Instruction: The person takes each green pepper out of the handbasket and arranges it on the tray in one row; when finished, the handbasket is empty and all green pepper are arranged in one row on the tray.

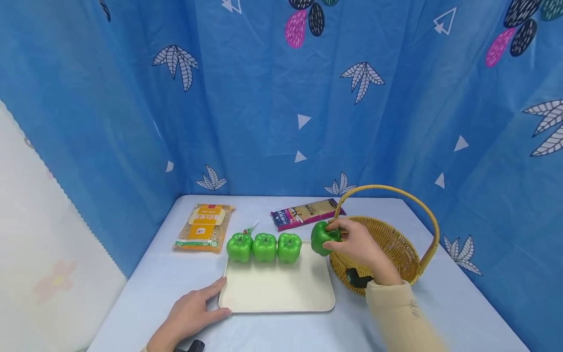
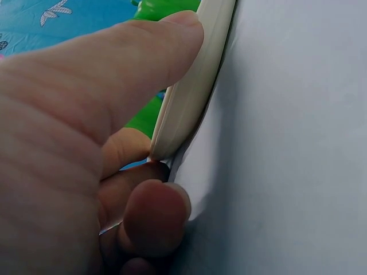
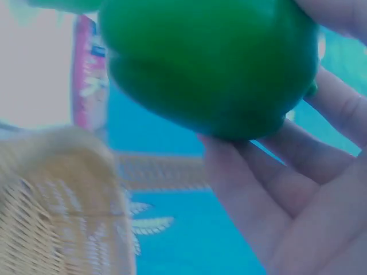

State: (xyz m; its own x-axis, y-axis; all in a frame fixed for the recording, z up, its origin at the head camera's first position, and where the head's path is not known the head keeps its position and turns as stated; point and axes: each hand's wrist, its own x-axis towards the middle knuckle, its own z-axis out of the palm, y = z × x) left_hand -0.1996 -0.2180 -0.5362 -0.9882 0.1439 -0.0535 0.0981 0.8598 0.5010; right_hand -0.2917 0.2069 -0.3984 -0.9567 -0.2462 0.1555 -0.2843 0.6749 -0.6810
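My right hand pinches a green bell pepper between thumb and fingers, above the far right corner of a cream tray. In the right wrist view this bell pepper fills the top, with fingers round its stem end. Three more green bell peppers sit in a row along the tray's far edge, from its left corner toward the middle. My left hand holds the tray's near left corner, thumb at the front rim and index finger along the left side.
A wicker basket with a tall handle stands right of the tray, partly behind my right forearm. Behind the peppers lie a yellow-orange food packet, a purple-and-gold packet and a small clear-wrapped item. A blue curtain closes off the back.
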